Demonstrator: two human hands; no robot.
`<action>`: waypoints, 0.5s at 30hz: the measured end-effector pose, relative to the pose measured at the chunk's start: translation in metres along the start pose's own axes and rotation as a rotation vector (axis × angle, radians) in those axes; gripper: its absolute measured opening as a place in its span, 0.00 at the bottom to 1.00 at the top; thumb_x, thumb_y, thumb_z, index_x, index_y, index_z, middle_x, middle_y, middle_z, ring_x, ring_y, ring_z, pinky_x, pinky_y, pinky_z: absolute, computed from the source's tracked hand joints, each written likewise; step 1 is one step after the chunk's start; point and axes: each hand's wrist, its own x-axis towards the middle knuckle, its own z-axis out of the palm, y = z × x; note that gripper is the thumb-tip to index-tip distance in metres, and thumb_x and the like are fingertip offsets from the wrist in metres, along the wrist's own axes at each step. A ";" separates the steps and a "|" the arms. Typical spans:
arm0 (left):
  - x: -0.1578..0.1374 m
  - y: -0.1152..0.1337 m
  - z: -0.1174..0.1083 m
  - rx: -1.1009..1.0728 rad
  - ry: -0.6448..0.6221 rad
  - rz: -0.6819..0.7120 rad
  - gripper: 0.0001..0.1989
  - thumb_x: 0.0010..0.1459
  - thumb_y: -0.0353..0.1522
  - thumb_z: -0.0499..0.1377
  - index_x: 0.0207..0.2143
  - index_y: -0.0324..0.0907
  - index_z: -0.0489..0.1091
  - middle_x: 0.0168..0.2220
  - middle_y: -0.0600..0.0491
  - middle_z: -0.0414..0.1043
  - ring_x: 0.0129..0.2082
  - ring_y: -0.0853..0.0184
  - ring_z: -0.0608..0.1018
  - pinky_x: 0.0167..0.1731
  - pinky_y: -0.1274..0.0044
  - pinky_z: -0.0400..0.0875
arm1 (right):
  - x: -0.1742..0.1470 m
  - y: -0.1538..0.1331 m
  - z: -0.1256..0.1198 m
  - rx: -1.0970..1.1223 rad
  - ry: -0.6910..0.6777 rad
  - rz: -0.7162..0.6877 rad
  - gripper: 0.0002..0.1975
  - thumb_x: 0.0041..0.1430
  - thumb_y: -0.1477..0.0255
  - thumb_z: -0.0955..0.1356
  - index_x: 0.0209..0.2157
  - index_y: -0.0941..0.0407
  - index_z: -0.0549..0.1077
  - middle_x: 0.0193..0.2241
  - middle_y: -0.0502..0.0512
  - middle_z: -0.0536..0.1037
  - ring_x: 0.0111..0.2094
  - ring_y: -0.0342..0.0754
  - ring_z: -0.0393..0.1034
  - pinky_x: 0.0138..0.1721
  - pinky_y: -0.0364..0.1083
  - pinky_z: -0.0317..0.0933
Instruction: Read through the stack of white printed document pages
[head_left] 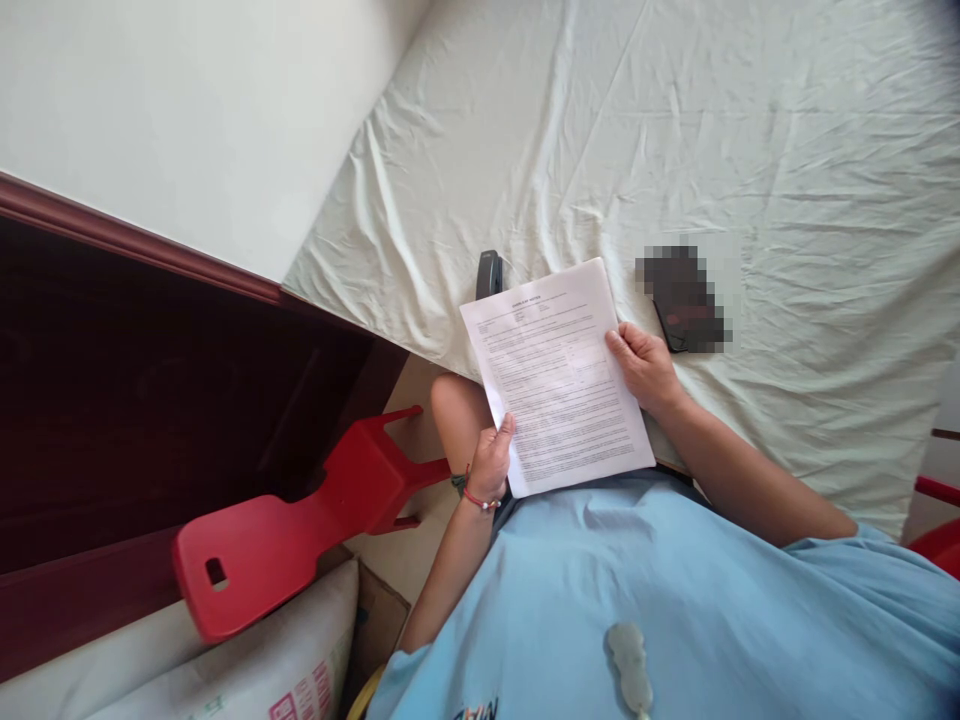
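A stack of printed paper sheets is held up in front of my lap, its text side facing me. My left hand grips the lower left edge, thumb on top and fingers hidden underneath. Higher up on the opposite edge, my right hand pinches the sheets between thumb and fingers. Behind the top left corner of the paper lies a black stapler, partly covered by it. To the right of my right hand is a dark flat object, blurred by pixels.
A pale wrinkled cloth covers the surface ahead. At the left stand a dark wooden panel and a red plastic chair. A white printed sack and a cardboard box sit below it. Something red shows at the right edge.
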 end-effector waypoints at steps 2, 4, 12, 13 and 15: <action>0.000 0.000 0.000 -0.003 -0.002 0.000 0.32 0.51 0.56 0.69 0.36 0.33 0.81 0.38 0.40 0.84 0.50 0.49 0.83 0.52 0.63 0.77 | 0.000 0.001 0.000 -0.007 -0.001 0.002 0.21 0.67 0.51 0.66 0.31 0.54 0.70 0.27 0.50 0.68 0.29 0.45 0.59 0.27 0.44 0.54; 0.000 -0.001 -0.001 -0.009 -0.004 -0.001 0.32 0.51 0.56 0.69 0.36 0.33 0.81 0.38 0.41 0.84 0.49 0.49 0.83 0.52 0.63 0.77 | 0.000 0.002 -0.001 -0.008 0.000 0.002 0.21 0.66 0.50 0.67 0.30 0.54 0.70 0.27 0.50 0.68 0.29 0.45 0.59 0.27 0.44 0.54; -0.004 -0.002 -0.003 -0.066 0.016 0.027 0.29 0.51 0.54 0.71 0.36 0.35 0.81 0.38 0.42 0.84 0.49 0.50 0.83 0.52 0.64 0.77 | 0.000 0.000 0.000 0.132 -0.010 0.047 0.20 0.65 0.51 0.69 0.31 0.54 0.71 0.26 0.49 0.66 0.27 0.43 0.56 0.26 0.43 0.53; -0.004 -0.002 -0.002 -0.068 0.023 0.039 0.29 0.52 0.54 0.70 0.36 0.35 0.81 0.38 0.42 0.84 0.49 0.50 0.83 0.52 0.63 0.77 | 0.000 0.000 0.001 0.144 -0.007 0.054 0.20 0.64 0.51 0.69 0.31 0.54 0.71 0.26 0.49 0.66 0.26 0.43 0.56 0.26 0.43 0.53; -0.002 -0.002 -0.003 -0.086 0.025 0.079 0.28 0.54 0.52 0.70 0.39 0.35 0.82 0.41 0.41 0.84 0.50 0.50 0.83 0.53 0.63 0.77 | 0.000 0.001 0.001 0.153 0.007 0.061 0.20 0.64 0.51 0.69 0.30 0.54 0.70 0.26 0.49 0.66 0.26 0.43 0.56 0.25 0.43 0.52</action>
